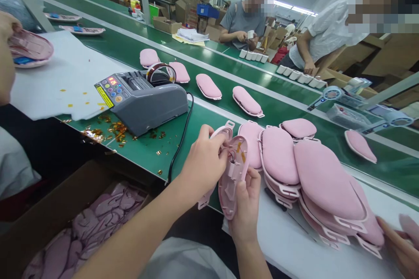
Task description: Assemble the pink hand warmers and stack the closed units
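Note:
Between my hands is a pink plastic casing (225, 202), split into two halves, with thin wires and amber tape pieces inside. My left hand (209, 157) is closed on the looped half, its fingertips at the wires near the top. My right hand (246, 202) grips the other half, thumb along its rim, the hollow side facing me. Just right of my hands, closed pink casings (279, 154) lie in overlapping stacks on a white sheet (278, 231). A dark thin tool (275, 198) lies partly under them.
A grey tape dispenser (147, 100) with a black cable stands left, amber tape scraps (118, 130) beside it. Below is a cardboard box (65, 196) of pink parts. Casings (208, 86) sit on the green conveyor (275, 109). Other people's hands (397, 242) show at both edges; two people (244, 22) work opposite.

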`<state>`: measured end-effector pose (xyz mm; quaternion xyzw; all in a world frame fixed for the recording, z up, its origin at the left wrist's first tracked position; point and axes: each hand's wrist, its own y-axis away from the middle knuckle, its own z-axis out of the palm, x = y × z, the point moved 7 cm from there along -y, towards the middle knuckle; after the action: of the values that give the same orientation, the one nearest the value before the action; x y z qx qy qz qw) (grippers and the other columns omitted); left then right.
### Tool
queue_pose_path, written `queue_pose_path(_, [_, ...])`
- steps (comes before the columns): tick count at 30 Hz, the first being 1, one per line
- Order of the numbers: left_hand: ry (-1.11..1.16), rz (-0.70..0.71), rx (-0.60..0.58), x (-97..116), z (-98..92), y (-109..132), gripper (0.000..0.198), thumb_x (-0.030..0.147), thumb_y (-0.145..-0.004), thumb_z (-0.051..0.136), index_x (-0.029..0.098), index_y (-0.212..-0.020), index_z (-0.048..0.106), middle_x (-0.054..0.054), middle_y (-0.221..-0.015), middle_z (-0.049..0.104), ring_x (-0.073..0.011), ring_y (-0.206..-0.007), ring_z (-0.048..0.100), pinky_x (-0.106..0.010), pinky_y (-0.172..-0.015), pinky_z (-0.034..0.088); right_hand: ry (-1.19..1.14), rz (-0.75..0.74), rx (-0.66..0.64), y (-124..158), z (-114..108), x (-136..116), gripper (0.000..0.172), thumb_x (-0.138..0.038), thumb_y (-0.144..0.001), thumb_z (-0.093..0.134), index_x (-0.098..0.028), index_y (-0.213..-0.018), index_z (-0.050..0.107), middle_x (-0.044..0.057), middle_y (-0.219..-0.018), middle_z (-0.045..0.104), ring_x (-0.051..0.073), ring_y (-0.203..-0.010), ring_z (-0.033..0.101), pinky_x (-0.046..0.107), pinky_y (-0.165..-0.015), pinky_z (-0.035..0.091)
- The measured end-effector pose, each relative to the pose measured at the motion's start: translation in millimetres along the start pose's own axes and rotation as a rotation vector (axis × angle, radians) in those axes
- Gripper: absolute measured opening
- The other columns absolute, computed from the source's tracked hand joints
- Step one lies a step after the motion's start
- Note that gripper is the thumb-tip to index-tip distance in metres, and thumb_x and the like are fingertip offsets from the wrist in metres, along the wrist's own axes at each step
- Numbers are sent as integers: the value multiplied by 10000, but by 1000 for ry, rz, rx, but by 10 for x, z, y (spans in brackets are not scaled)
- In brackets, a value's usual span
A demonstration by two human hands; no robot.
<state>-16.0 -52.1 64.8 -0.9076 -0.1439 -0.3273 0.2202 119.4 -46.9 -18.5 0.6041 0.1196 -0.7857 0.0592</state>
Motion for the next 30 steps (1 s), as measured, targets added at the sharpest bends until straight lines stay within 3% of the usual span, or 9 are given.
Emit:
queue_pose_path(4, [-66, 64, -48, 30, 30, -15, 246, 121, -866, 446, 242, -987, 623, -26, -957, 449, -119, -640, 492, -257, -574, 404, -69, 122, 51, -30, -42, 98, 448, -493, -818, 609, -277, -1159, 417, 79, -1218, 530, 226, -1069, 570, 388, -879, 473])
queue_pose_path(8, [-61, 77, -85, 59, 48, -39, 334, 104, -872, 412, 258, -1124, 568, -34, -988, 447, -135, -686, 509, -266, -598, 421, -57, 82, 96, -31, -12, 64, 477, -480, -794, 638, -259, -1150, 410, 103, -1203, 541, 228, -1016, 595, 380, -812, 513])
queue_pose_path(13, [200, 76, -148, 24, 15, -32, 344, 163, -880, 425, 282, -1189, 515, -26, -1069, 464, -120, -769, 563, -258, -699, 482, -83, 58, 154, -38, -12, 43, 431, -413, -779, 688, -276, -1104, 441, 70, -1203, 545, 209, -1023, 596, 361, -828, 509])
queue_pose_path(17, [263, 69, -257, -83, 62, 3, 471, 130, -780, 512, 280, -1224, 463, -41, -1190, 423, -137, -856, 575, -240, -679, 496, -93, 85, 145, -68, -44, 71, 449, -435, -780, 685, -271, -1133, 461, 72, -1217, 530, 218, -1038, 583, 397, -888, 481])
queue_pose_path(22, [56, 32, -89, -198, 50, -23, 311, 105, -809, 488, 248, -1075, 560, -26, -1074, 501, -154, -759, 574, -284, -668, 470, -100, 61, 128, -77, -53, 65, 447, -410, -757, 718, -255, -1113, 495, 68, -1150, 579, 210, -1003, 598, 360, -843, 502])
queue_pose_path(26, [-42, 71, -29, -128, 41, -3, 391, 98, -823, 457, 277, -1157, 551, -28, -1115, 549, -158, -716, 593, -273, -606, 455, -105, 22, 102, -70, -1, 52, 407, -377, -766, 720, -252, -1094, 514, 64, -1124, 605, 188, -947, 622, 295, -760, 522])
queue_pose_path(30, [-84, 128, 22, -24, 12, 55, 447, 72, -819, 444, 279, -1204, 533, -40, -1132, 560, -146, -713, 609, -251, -591, 457, -75, -26, 103, -67, 67, 25, 408, -366, -781, 709, -273, -1129, 516, 50, -1181, 581, 186, -1019, 607, 303, -819, 517])
